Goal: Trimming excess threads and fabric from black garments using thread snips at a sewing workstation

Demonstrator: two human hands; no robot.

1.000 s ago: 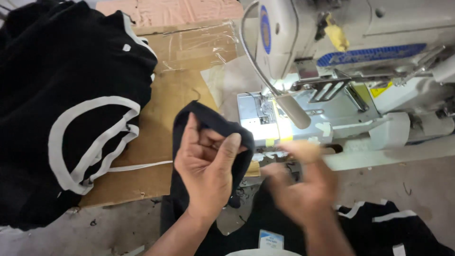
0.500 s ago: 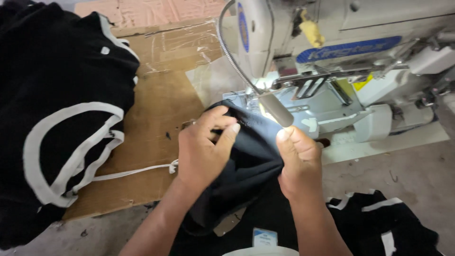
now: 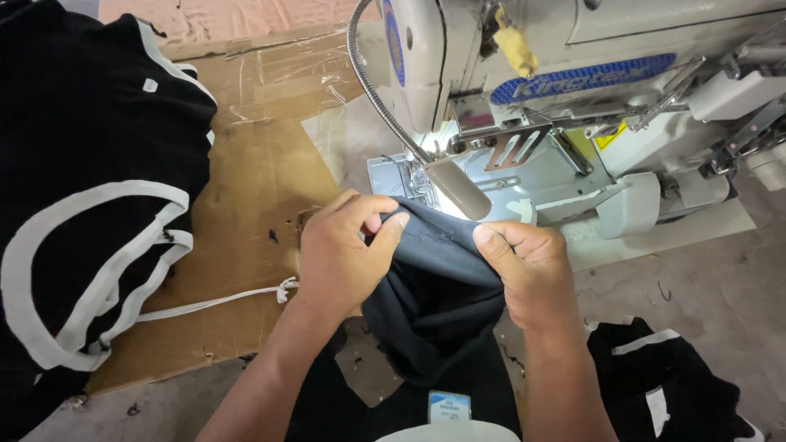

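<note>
My left hand point(image 3: 348, 250) and my right hand point(image 3: 528, 266) both pinch the upper edge of a black fabric piece point(image 3: 438, 295), holding it stretched between them. The edge lies right in front of the lit needle area of a white industrial sewing machine point(image 3: 573, 90). A small lamp on a flexible metal neck point(image 3: 457, 187) shines just above the fabric. The rest of the black piece hangs down toward my lap, where a small light label point(image 3: 449, 405) shows.
A pile of black garments with white trim point(image 3: 82, 213) lies at the left on a brown cardboard sheet point(image 3: 254, 188). A white cord point(image 3: 213, 303) trails from it. More black cloth with white trim point(image 3: 671, 385) lies at the lower right on the grey table.
Both hands moved forward with the black fabric toward the machine. The right hand, blurred and apart at first, has taken hold of the fabric's edge.
</note>
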